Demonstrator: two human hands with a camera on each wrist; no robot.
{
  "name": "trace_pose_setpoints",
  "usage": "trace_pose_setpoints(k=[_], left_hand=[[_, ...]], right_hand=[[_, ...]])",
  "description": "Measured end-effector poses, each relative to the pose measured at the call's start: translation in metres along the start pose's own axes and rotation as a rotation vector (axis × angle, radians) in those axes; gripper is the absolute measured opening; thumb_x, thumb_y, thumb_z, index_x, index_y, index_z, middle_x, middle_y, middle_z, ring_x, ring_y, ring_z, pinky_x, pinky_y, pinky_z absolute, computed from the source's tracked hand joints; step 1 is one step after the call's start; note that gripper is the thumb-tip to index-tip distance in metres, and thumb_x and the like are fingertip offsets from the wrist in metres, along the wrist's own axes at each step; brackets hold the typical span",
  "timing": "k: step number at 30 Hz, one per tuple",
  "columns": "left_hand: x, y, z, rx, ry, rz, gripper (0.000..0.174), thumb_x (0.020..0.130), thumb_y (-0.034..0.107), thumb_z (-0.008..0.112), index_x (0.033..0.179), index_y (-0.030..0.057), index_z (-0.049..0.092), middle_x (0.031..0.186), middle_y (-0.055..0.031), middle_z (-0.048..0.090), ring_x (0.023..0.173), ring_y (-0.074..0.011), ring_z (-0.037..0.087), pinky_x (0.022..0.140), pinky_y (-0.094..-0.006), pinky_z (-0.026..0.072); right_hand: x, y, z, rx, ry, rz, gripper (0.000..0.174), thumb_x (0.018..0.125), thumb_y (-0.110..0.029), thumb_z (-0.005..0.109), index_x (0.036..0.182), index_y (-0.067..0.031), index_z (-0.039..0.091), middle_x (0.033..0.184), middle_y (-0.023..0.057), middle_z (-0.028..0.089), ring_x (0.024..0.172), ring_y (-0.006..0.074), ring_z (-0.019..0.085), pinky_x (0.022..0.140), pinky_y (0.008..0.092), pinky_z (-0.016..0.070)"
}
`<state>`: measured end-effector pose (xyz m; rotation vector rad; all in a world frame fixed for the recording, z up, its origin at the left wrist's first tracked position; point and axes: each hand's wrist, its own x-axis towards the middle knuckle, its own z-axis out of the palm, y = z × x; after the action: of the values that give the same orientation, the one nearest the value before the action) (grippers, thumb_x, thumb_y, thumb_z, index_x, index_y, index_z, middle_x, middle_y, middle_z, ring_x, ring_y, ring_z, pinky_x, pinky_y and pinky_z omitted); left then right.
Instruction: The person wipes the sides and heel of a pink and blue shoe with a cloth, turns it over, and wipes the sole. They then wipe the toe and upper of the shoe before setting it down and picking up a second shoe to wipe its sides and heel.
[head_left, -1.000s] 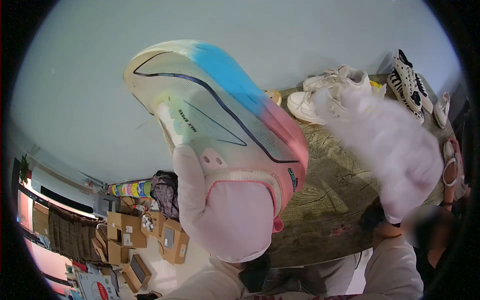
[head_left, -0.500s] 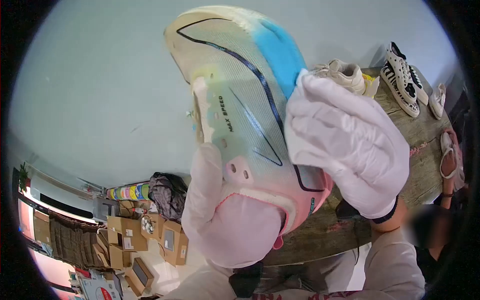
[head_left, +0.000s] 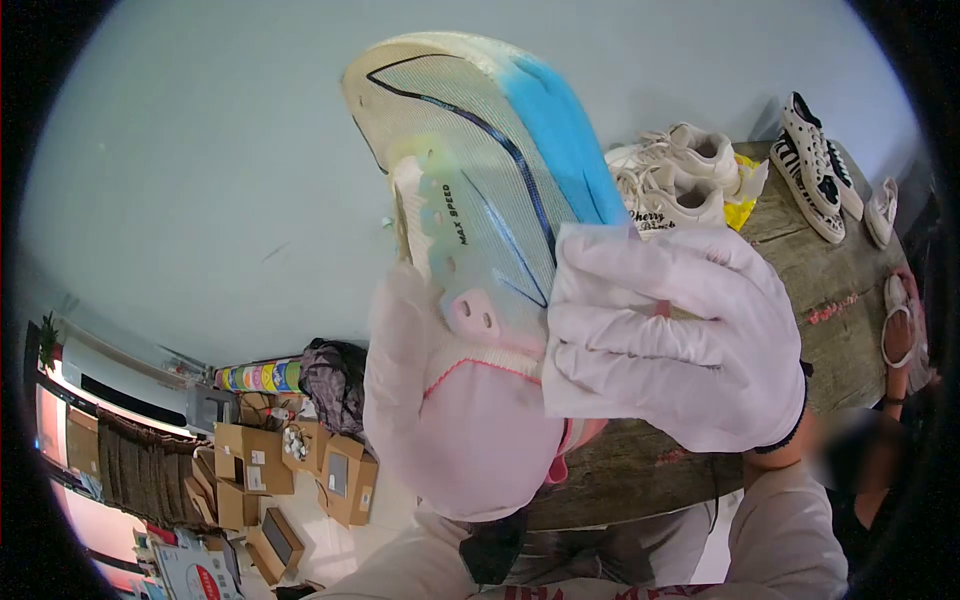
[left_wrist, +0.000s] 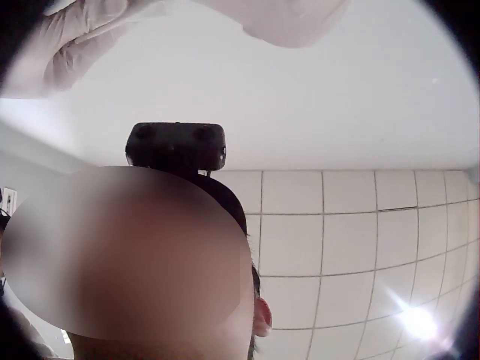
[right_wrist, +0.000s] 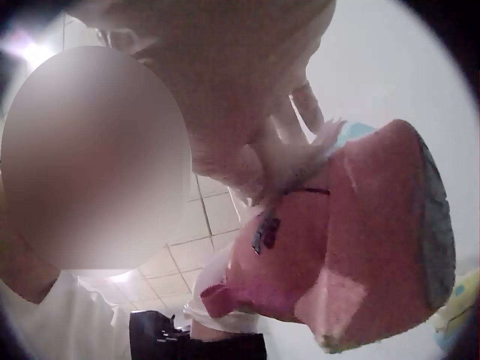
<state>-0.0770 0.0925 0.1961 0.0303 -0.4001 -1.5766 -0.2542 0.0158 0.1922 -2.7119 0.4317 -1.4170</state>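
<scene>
A running shoe [head_left: 470, 190] in cream, blue and pink, with "MAX SPEED" lettering, is held up toe-high before the wall. My white-gloved left hand [head_left: 490, 440] reaches into its opening and grips it, thumb outside along the lacing edge; the other fingers are hidden inside. My gloved right hand [head_left: 690, 340] holds a white wipe [head_left: 568, 400] flat against the side of the shoe near the heel. In the right wrist view, the pink heel [right_wrist: 390, 232] shows below the gloved fingers [right_wrist: 285, 124]. The left wrist view shows only part of a glove [left_wrist: 292, 22] at its top.
Behind the right hand, a wooden table [head_left: 650, 480] bears white sneakers [head_left: 690, 170], a yellow packet [head_left: 742, 205] and black-and-white shoes [head_left: 810, 170]. Another person's arm [head_left: 897, 375] is at the far right. Cardboard boxes [head_left: 250, 455] and a dark bag [head_left: 335, 385] are at lower left.
My right hand has come from over the table onto the shoe, then slid down its side toward the heel with the wipe. The shoe has shifted right and turned somewhat.
</scene>
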Motion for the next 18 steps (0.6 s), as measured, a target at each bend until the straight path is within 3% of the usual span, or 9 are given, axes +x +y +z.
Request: trace_pose_setpoints(k=[6,8,9,11,12,14,15,17,18], left_hand=[[0.006,0.003,-0.013,0.259,0.056,0.167,0.060,0.104,0.043,0.051,0.146,0.0012,0.045,0.136,-0.0176,0.056,0.128,-0.0328,0.054,0.109,-0.0534,0.0434],[0.003,0.002,-0.029,0.286,0.007,0.339,0.044,0.105,0.031,0.052,0.137,0.0000,0.052,0.119,-0.0127,0.062,0.114,-0.0273,0.060,0.097,-0.0474,0.0501],[0.005,0.001,-0.038,0.289,0.010,0.360,0.044,0.105,0.031,0.052,0.137,0.0000,0.052,0.119,-0.0127,0.062,0.114,-0.0273,0.060,0.097,-0.0474,0.0501],[0.013,-0.001,-0.049,0.846,-0.153,0.446,0.033,0.105,0.023,0.051,0.130,0.0008,0.055,0.104,-0.0062,0.062,0.097,-0.0189,0.062,0.083,-0.0366,0.0520],[0.017,-0.002,-0.044,0.865,-0.117,0.499,0.033,0.105,0.023,0.051,0.130,0.0008,0.055,0.104,-0.0062,0.062,0.097,-0.0189,0.062,0.083,-0.0366,0.0520],[0.026,-0.003,-0.032,0.440,0.122,0.197,0.030,0.104,0.022,0.054,0.126,0.0017,0.056,0.099,-0.0029,0.061,0.085,-0.0144,0.060,0.074,-0.0278,0.0492],[0.024,-0.004,-0.030,0.457,0.141,0.249,0.030,0.104,0.022,0.054,0.126,0.0017,0.056,0.099,-0.0029,0.061,0.085,-0.0144,0.060,0.074,-0.0278,0.0492],[0.013,-0.006,-0.029,0.458,0.239,-0.007,0.028,0.103,0.019,0.057,0.124,0.0012,0.057,0.101,-0.0015,0.061,0.091,-0.0113,0.058,0.078,-0.0264,0.0481],[0.004,-0.006,-0.035,0.537,0.250,0.011,0.031,0.102,0.018,0.057,0.127,0.0008,0.057,0.107,-0.0022,0.062,0.095,-0.0109,0.058,0.080,-0.0262,0.0484]], right_hand=[[-0.003,0.000,-0.004,-0.020,-0.030,-0.079,0.032,0.071,-0.023,0.078,0.103,-0.0184,0.080,0.118,0.0033,0.073,0.099,0.0198,0.068,0.087,0.0343,0.0483],[-0.002,0.003,-0.010,0.011,-0.114,-0.097,0.028,0.074,-0.024,0.075,0.100,-0.0159,0.080,0.114,0.0037,0.073,0.097,0.0215,0.068,0.087,0.0356,0.0490],[-0.001,0.003,-0.014,0.023,-0.118,-0.114,0.028,0.074,-0.024,0.075,0.100,-0.0159,0.080,0.114,0.0037,0.073,0.097,0.0215,0.068,0.087,0.0356,0.0490],[0.005,0.001,-0.023,-0.108,-0.153,-0.099,0.026,0.076,-0.026,0.070,0.097,-0.0119,0.079,0.112,0.0058,0.073,0.097,0.0260,0.067,0.089,0.0395,0.0500],[0.002,-0.001,-0.022,-0.055,-0.078,-0.055,0.032,0.076,-0.027,0.068,0.098,-0.0063,0.078,0.112,0.0107,0.072,0.102,0.0296,0.066,0.094,0.0431,0.0485],[0.003,-0.005,-0.032,-0.084,-0.117,-0.105,0.032,0.076,-0.025,0.069,0.100,-0.0048,0.077,0.113,0.0123,0.072,0.106,0.0310,0.064,0.097,0.0431,0.0468],[0.004,-0.005,-0.036,-0.166,-0.136,-0.104,0.033,0.077,-0.023,0.071,0.102,-0.0033,0.077,0.113,0.0139,0.071,0.110,0.0324,0.063,0.100,0.0431,0.0452],[0.004,-0.010,-0.039,-0.148,-0.128,-0.078,0.029,0.076,-0.017,0.072,0.102,-0.0047,0.076,0.113,0.0121,0.071,0.110,0.0320,0.062,0.101,0.0429,0.0449],[0.000,-0.012,-0.038,-0.178,-0.126,-0.006,0.027,0.076,-0.011,0.073,0.102,-0.0062,0.075,0.113,0.0102,0.072,0.109,0.0317,0.062,0.102,0.0428,0.0445]])
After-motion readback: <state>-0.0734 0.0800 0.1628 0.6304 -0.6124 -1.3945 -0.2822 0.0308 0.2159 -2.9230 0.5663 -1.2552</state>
